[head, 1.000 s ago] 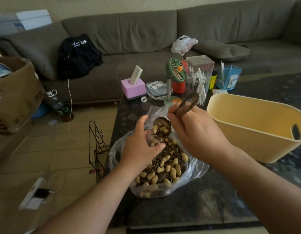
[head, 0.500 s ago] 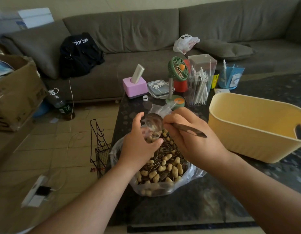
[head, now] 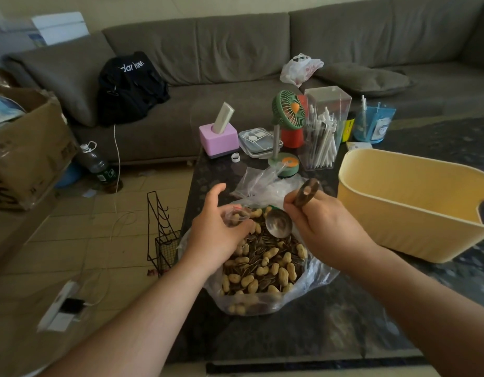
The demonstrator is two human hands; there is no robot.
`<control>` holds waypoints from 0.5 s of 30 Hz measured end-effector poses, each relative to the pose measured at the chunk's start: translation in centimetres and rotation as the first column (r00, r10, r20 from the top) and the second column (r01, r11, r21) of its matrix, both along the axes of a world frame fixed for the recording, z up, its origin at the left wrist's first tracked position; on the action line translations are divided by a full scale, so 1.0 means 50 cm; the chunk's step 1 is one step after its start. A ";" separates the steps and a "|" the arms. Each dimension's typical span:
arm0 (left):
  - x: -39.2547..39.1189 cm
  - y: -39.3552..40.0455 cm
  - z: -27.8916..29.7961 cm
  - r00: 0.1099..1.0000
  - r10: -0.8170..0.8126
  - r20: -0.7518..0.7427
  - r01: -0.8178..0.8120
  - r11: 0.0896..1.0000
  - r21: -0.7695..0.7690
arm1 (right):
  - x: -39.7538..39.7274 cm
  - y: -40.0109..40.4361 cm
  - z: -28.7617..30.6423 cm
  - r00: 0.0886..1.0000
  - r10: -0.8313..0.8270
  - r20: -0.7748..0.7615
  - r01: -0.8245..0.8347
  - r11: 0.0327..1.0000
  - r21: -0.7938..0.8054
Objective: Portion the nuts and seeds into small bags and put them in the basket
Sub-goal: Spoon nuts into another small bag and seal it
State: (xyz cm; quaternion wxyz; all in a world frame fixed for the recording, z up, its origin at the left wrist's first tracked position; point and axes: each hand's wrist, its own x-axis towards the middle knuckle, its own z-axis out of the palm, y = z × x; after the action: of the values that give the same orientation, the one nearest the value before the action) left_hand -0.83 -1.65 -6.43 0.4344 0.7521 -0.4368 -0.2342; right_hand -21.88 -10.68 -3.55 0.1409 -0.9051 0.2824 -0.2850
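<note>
A big clear plastic bag (head: 311,284) full of peanuts and striped sunflower seeds (head: 262,265) lies open on the dark table. My left hand (head: 216,229) holds a small clear bag (head: 236,214) with some nuts in it, just above the pile. My right hand (head: 325,227) grips the handle of a metal spoon (head: 278,226); its bowl is tipped down into the seeds. A yellow basket (head: 404,202) stands to the right, its inside bare as far as it shows. More small clear bags (head: 258,180) lie behind the big one.
At the table's far end stand a pink tissue box (head: 218,140), a green desk fan (head: 288,131), a clear holder of pens (head: 323,137) and a blue cup (head: 372,126). A black wire rack (head: 160,240) stands on the floor left of the table. A grey sofa (head: 235,63) runs behind.
The spoon emptied its nuts into the small bag, then swung down with its handle raised, and its bowl now dips into the seed pile. My left hand kept holding the small bag.
</note>
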 end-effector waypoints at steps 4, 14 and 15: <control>-0.004 -0.001 -0.001 1.000 0.001 0.011 -0.001 1.000 0.011 | 0.014 0.017 0.002 0.995 0.074 -0.060 -0.071 0.996 0.045; -0.002 0.001 0.002 0.999 -0.015 0.034 0.014 1.000 0.021 | 0.018 0.001 0.011 0.959 -0.271 0.082 0.174 0.793 0.584; -0.002 0.001 0.003 0.999 -0.017 0.036 0.016 1.000 0.023 | 0.017 0.000 0.014 0.954 -0.287 0.083 0.186 0.786 0.589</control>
State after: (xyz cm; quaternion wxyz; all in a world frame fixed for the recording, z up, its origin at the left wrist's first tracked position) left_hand -0.93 -1.63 -6.29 0.4158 0.7575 -0.4480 -0.2293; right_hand -21.03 -10.67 -2.84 0.3937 -0.7500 0.4537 -0.2769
